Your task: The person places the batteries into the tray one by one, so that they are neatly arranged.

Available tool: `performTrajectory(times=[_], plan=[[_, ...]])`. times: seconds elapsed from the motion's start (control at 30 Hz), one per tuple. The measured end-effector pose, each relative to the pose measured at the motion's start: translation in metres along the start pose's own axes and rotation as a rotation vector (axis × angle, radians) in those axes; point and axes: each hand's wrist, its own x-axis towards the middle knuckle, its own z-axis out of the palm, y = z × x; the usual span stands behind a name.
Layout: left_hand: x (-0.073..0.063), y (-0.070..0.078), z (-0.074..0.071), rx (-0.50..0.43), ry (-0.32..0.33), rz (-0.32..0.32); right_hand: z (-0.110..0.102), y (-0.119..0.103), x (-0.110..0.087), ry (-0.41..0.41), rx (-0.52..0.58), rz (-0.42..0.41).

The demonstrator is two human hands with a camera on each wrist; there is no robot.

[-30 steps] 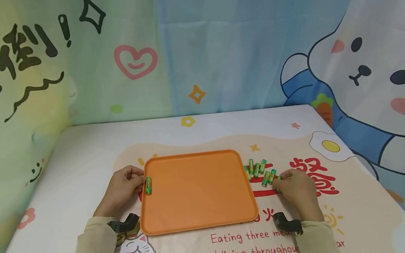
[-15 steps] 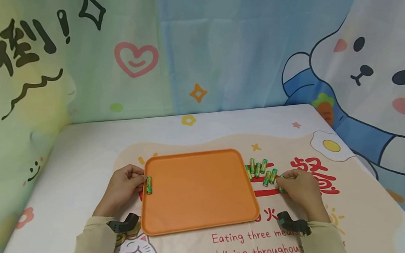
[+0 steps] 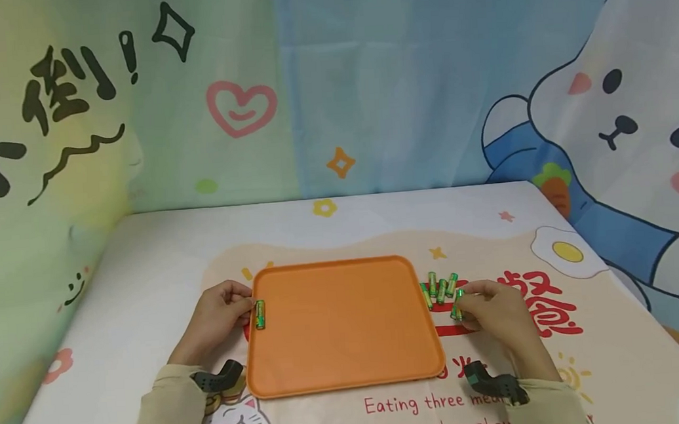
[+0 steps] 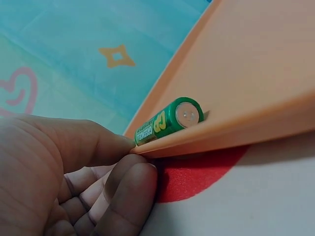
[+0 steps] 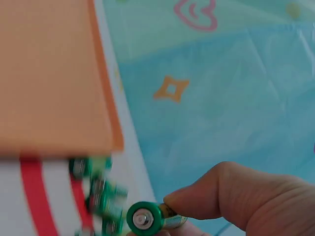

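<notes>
My left hand (image 3: 213, 319) grips the left rim of the orange tray (image 3: 347, 323), the thumb on top and fingers beneath in the left wrist view. Just inside that rim lies a green GP battery (image 4: 170, 120) on its side. Right of the tray, my right hand (image 3: 497, 312) pinches another green battery (image 5: 145, 219) between thumb and fingers, its button end facing the right wrist camera. This held battery appears raised off the tabletop. Close by, several loose batteries (image 3: 441, 290) lie beside the tray's right edge; the right fingertips partly cover some of them.
A printed mat (image 3: 483, 241) with red lettering covers the table under the tray. Behind the table hangs a printed cloth backdrop (image 3: 355, 92). Dark wrist cameras (image 3: 493, 383) sit at both sleeves.
My right hand has moved left toward the tray with the battery, now over the loose ones. The left hand keeps its hold on the rim. The head view has shifted slightly.
</notes>
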Motion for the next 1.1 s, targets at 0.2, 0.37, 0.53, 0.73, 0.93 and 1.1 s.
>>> performTrajectory(times=[0.2, 0.37, 0.53, 0.73, 0.93, 1.1], plan=[[0.0, -0.001, -0.001, -0.013, 0.005, 0.014, 0.026, -0.029, -0.005, -0.107, 0.192, -0.078], [0.001, -0.003, 0.0, -0.011, 0.019, 0.017, 0.054, -0.049, -0.008, -0.207, 0.239, -0.145], [0.003, -0.004, 0.0, -0.012, 0.019, 0.018, 0.086, -0.065, -0.005, -0.295, 0.235, -0.201], [0.002, -0.003, -0.001, -0.007, 0.023, -0.003, 0.126, -0.082, 0.002, -0.376, 0.27, -0.175], [0.003, -0.001, -0.001, -0.029, 0.025, -0.021, 0.154, -0.095, 0.004, -0.429, 0.267, -0.17], [0.002, -0.002, -0.001, -0.028, 0.036, -0.032, 0.173, -0.104, 0.003, -0.482, 0.247, -0.159]])
